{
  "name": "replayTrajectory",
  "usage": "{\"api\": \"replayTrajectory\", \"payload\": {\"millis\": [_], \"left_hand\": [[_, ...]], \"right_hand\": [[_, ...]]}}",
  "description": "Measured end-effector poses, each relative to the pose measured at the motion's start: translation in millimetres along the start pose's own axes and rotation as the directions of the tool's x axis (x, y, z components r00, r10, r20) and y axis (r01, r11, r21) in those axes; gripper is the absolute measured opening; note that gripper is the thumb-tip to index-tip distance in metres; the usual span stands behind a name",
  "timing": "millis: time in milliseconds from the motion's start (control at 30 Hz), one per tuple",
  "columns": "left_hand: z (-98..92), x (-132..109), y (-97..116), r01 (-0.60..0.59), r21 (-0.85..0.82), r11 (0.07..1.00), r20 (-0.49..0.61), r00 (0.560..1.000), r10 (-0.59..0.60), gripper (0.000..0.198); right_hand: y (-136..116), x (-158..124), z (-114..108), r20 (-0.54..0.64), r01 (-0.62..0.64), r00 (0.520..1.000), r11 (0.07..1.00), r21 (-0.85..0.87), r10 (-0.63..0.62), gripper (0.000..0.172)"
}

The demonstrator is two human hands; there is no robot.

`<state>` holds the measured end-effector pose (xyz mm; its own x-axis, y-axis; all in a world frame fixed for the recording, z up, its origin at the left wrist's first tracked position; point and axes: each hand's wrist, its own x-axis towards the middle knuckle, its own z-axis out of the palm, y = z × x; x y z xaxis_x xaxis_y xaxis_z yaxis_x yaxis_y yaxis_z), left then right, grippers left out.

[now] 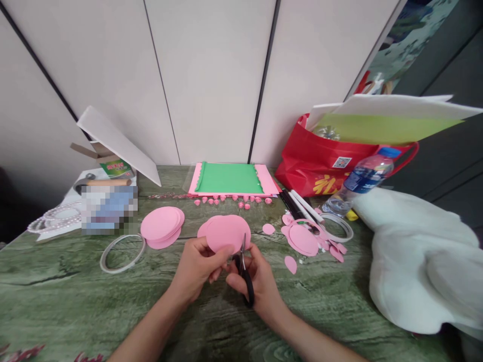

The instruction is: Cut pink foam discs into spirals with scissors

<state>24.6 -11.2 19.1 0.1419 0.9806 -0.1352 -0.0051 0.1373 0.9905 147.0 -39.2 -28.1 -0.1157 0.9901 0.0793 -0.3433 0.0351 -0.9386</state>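
My left hand (199,266) pinches the near edge of a stack of pink foam discs (225,232) held above the green table (56,296). My right hand (256,281) grips black-handled scissors (243,266), whose blades point up into the right side of the discs. Both hands are closed and nearly touch each other at the table's middle front.
Another pile of pink discs (162,226) lies left, with a tape ring (123,253) beside it. Pink scraps (304,239), pens (302,206), a second tape ring (339,226), a water bottle (358,183), a red bag (320,161), green and pink sheets (228,178) and a white cloth bundle (422,261) surround them.
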Motion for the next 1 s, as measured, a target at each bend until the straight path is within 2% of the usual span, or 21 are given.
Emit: {"api": "replayTrajectory", "payload": {"millis": [800,900,1000], "left_hand": [[-2.0,2.4,3.0,-0.077,-0.02,0.997,-0.008,0.997,0.076,0.023],[-1.7,2.7,2.8,-0.106,-0.05,0.993,0.001,0.994,0.107,0.022],[-0.1,1.2,4.3,-0.079,-0.128,0.989,0.051,0.995,0.086,0.02]], "right_hand": [[2.1,-0.8,1.2,-0.084,-0.064,0.995,0.997,-0.046,0.06,0.045],[2.6,-1.3,1.5,-0.08,-0.08,0.994,0.995,-0.056,0.075,0.043],[4.9,-2.5,2.1,-0.065,-0.065,0.996,0.997,-0.04,0.062,0.044]]}}
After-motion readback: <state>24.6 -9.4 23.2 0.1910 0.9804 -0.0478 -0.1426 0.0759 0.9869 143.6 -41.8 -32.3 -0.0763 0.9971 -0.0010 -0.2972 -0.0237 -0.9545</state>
